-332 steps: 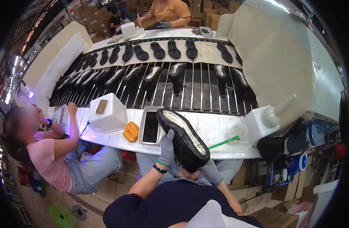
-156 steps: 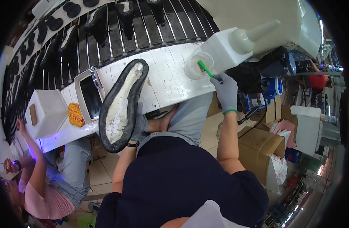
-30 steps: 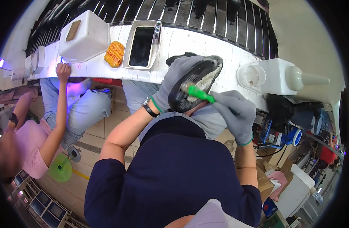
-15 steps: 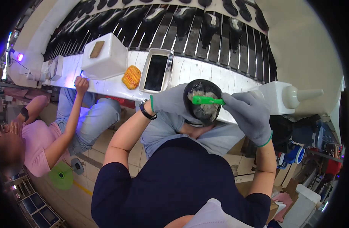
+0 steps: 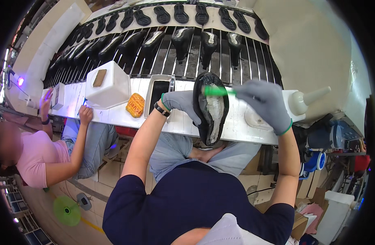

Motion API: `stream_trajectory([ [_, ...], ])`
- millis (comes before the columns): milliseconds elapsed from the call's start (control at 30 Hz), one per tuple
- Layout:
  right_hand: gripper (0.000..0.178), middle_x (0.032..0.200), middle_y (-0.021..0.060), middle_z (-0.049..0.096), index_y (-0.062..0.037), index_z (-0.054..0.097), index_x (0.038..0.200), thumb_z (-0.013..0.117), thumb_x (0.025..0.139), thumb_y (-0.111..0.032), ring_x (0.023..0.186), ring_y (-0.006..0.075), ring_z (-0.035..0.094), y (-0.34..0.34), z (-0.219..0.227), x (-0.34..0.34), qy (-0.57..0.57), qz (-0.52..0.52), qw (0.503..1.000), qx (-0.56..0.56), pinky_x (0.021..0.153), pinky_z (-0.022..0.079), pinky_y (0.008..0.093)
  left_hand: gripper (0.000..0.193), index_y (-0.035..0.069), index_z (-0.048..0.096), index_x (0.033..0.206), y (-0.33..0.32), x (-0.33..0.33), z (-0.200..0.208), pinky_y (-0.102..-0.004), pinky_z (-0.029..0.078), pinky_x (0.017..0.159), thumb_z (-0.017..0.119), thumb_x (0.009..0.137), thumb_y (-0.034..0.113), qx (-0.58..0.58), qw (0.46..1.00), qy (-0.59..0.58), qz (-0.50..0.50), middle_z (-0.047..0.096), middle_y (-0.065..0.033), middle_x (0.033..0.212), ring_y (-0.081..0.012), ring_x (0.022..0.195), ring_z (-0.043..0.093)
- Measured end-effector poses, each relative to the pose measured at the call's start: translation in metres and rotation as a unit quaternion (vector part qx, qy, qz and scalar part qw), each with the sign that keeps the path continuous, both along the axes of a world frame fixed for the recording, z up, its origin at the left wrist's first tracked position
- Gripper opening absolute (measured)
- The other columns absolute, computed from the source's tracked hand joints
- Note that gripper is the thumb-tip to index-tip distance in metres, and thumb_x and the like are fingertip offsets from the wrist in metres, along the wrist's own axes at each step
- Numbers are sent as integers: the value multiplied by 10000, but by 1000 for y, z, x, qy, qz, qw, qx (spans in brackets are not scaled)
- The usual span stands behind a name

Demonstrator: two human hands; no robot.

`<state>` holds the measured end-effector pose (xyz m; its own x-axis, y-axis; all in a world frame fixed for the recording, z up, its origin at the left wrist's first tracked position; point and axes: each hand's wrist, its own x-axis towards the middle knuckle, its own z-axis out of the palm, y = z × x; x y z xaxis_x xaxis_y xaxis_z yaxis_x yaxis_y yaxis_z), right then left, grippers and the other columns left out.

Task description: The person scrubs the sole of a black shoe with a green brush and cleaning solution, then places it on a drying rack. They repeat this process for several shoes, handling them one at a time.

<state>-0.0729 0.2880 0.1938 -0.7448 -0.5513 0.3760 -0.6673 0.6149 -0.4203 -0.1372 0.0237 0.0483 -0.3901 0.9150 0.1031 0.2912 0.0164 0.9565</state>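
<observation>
In my left hand (image 5: 182, 102), gloved in grey, a black shoe upper (image 5: 204, 126) is held over the near edge of the white table, its underside turned up. A whitish strip runs along the middle of that underside. My right hand (image 5: 267, 104), also gloved, grips a green-handled brush (image 5: 218, 91) that lies across the far end of the underside. Motion smears the brush and the right fingers, so its tip is hard to make out. The left fingers wrap the shoe's side; some are hidden behind it.
Beyond the table (image 5: 183, 130), a roller conveyor (image 5: 165, 65) carries several black shoe uppers, with black soles (image 5: 181, 14) behind. Left stand a grey tray (image 5: 148, 98), an orange-yellow packet (image 5: 135, 105) and a white box (image 5: 108, 87). A white spouted container (image 5: 297, 102) stands right. A co-worker (image 5: 46, 151) sits left.
The shoe has tipped so its whole underside shows lengthwise, and the brush has swung toward the far end. My right hand has shifted slightly. The co-worker has raised a hand.
</observation>
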Motion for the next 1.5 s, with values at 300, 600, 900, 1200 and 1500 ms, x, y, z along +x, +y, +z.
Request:
stream_trajectory([
  [300,167,782,55,649,-96,752,985,726,831,-156,667,244,622,-16,-2,-2,77,24,992,97,593,479,336,608,10,615,1247,1,3,9,-297,579,810,853,688,-20,18,997,-77,21,676,-114,1177,-129,978,646],
  [600,184,827,88,678,-104,762,990,746,829,-192,726,247,668,0,-6,-27,-40,-5,996,-80,643,508,321,637,-13,620,1232,-1,-3,4,-282,541,884,874,648,-17,-80,990,-116,11,674,-85,1194,-110,1017,618],
  [900,179,854,72,695,-112,756,991,731,837,-200,751,226,654,25,-37,15,-183,-6,983,3,711,498,328,932,46,547,1364,-34,-3,-52,-336,417,1086,930,515,0,16,973,-197,122,616,-42,1317,-172,1199,565],
  [1200,259,898,162,689,-41,722,1034,734,803,-157,798,316,653,119,-154,92,-116,-478,866,-90,722,506,399,1097,130,437,1473,-63,20,-79,-386,238,1194,985,528,237,-7,976,-100,193,506,-17,1445,-218,1365,409],
  [1500,181,856,164,670,-79,678,903,668,846,-249,831,379,644,110,-186,98,-76,-529,842,71,730,496,487,903,84,556,1355,-51,30,-51,-383,314,1166,968,555,161,-85,944,-259,185,597,-46,1331,-193,1305,472],
])
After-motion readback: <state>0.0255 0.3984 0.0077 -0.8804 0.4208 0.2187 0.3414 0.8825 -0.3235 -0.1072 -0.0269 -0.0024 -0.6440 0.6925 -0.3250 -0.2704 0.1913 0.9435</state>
